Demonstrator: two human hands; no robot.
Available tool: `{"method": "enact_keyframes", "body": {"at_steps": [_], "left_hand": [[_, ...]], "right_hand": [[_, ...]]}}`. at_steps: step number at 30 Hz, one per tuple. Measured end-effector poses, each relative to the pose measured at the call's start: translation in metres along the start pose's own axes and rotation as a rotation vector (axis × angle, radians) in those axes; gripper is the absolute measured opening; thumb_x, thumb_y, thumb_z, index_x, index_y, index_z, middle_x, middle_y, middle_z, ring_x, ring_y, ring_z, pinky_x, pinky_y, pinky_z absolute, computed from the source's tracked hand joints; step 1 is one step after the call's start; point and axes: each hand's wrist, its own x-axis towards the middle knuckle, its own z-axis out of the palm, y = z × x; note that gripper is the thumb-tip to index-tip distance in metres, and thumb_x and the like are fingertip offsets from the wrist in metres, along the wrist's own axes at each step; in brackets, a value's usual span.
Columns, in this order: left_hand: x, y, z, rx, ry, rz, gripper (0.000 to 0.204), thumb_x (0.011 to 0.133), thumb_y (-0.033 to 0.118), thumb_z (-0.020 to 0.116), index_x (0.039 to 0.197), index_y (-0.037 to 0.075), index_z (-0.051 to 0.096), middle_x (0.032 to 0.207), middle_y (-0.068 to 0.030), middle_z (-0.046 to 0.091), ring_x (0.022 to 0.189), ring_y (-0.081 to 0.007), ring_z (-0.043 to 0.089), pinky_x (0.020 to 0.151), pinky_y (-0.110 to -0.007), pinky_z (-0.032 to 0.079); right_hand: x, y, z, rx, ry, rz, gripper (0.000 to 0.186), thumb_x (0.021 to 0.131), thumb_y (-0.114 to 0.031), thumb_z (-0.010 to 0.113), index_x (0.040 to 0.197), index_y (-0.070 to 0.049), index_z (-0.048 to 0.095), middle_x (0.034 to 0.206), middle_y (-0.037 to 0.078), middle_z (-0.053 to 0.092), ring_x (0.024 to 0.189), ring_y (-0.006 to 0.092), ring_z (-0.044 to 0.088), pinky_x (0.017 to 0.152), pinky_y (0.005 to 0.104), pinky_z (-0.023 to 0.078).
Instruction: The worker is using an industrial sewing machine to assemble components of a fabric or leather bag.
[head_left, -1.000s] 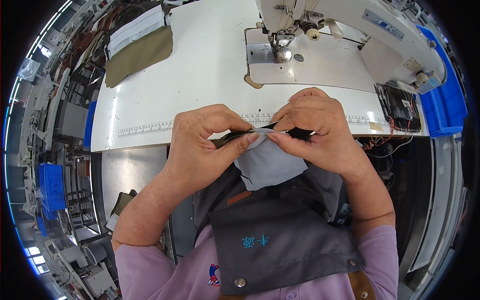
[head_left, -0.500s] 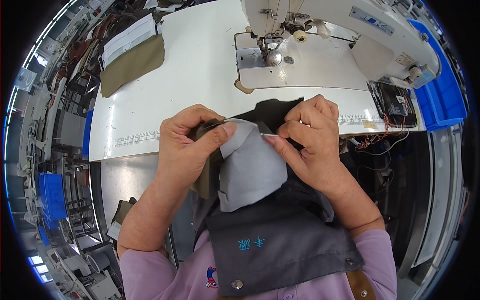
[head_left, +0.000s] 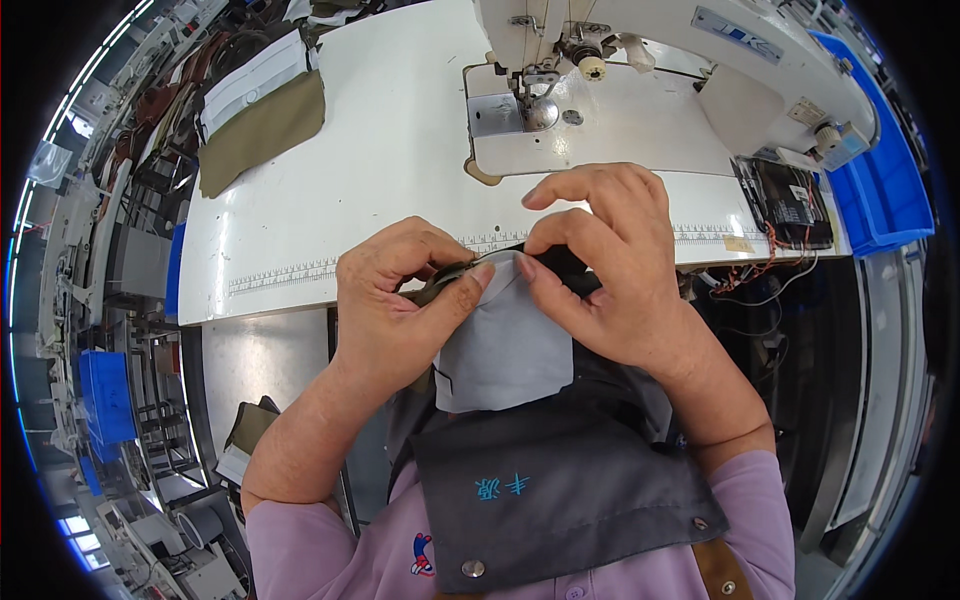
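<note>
Near the front edge of the sewing table, a light grey cloth piece [head_left: 508,358] hangs between my hands. Olive-green fabric [head_left: 447,280] shows behind its upper left side. My left hand [head_left: 392,300] is closed, pinching the two layers with the thumb on the grey face. At the top edge of the same piece, my right hand [head_left: 615,270] pinches the cloth between thumb and index finger, its other fingers raised and bent. Dark cloth [head_left: 560,262] lies behind, partly hidden by the right hand. A dark grey apron [head_left: 570,490] covers my lap below.
A sewing machine [head_left: 640,110] stands on the white table [head_left: 390,130] at the far right. Olive and white cut pieces [head_left: 262,130] lie at the table's far left. A blue bin [head_left: 880,190] sits at the right, and more cut pieces [head_left: 250,430] rest low at the left.
The right fingers have shifted left along the top edge, closer to my left hand, with the outer fingers lifting. The grey cloth now hangs flatter, and less dark cloth shows above it.
</note>
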Motion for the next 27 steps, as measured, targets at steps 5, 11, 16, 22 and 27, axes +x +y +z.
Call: {"method": "enact_keyframes", "body": {"at_steps": [5, 11, 16, 22, 27], "left_hand": [[0.002, -0.003, -0.005, 0.044, -0.026, 0.025, 0.009, 0.081, 0.004, 0.078, 0.083, -0.001, 0.071, 0.077, -0.0057, 0.068, 0.068, -0.01, 0.061, 0.062, -0.024, 0.047], [0.006, -0.005, -0.006, 0.071, -0.057, 0.105, 0.007, 0.081, 0.003, 0.077, 0.083, -0.002, 0.072, 0.079, -0.0076, 0.069, 0.07, -0.0126, 0.064, 0.064, -0.025, 0.05], [0.01, -0.005, -0.009, 0.11, -0.095, 0.123, 0.01, 0.08, 0.002, 0.079, 0.083, 0.0, 0.07, 0.081, -0.0068, 0.068, 0.074, -0.0122, 0.061, 0.068, -0.026, 0.048], [0.021, -0.008, -0.016, 0.088, -0.187, 0.042, 0.01, 0.081, 0.007, 0.08, 0.085, -0.001, 0.074, 0.077, -0.0056, 0.068, 0.067, -0.0094, 0.059, 0.06, -0.026, 0.046], [0.029, -0.015, -0.013, 0.102, -0.223, -0.023, 0.012, 0.08, 0.008, 0.08, 0.084, -0.002, 0.075, 0.074, -0.0057, 0.068, 0.064, -0.0094, 0.058, 0.06, -0.026, 0.046]], "right_hand": [[-0.002, 0.013, 0.005, 0.103, -0.07, -0.034, 0.017, 0.078, -0.01, 0.076, 0.086, -0.009, 0.061, 0.097, 0.002, 0.067, 0.089, 0.0243, 0.064, 0.084, 0.0398, 0.046], [0.002, 0.014, 0.007, 0.359, -0.149, 0.106, 0.017, 0.081, -0.005, 0.074, 0.083, -0.006, 0.057, 0.083, 0.007, 0.064, 0.071, 0.0283, 0.062, 0.063, 0.0379, 0.049], [0.004, 0.016, 0.003, 0.352, -0.21, 0.128, 0.02, 0.082, -0.005, 0.075, 0.081, -0.005, 0.055, 0.079, 0.008, 0.063, 0.064, 0.0281, 0.061, 0.057, 0.0375, 0.047], [0.005, 0.02, 0.0, 0.421, -0.242, 0.245, 0.017, 0.083, -0.007, 0.076, 0.085, -0.005, 0.059, 0.078, 0.009, 0.064, 0.067, 0.0289, 0.063, 0.06, 0.0378, 0.049], [0.003, 0.032, 0.011, 0.337, -0.249, 0.09, 0.01, 0.086, -0.01, 0.073, 0.091, -0.004, 0.067, 0.08, 0.01, 0.066, 0.074, 0.0308, 0.065, 0.066, 0.0401, 0.052]]}}
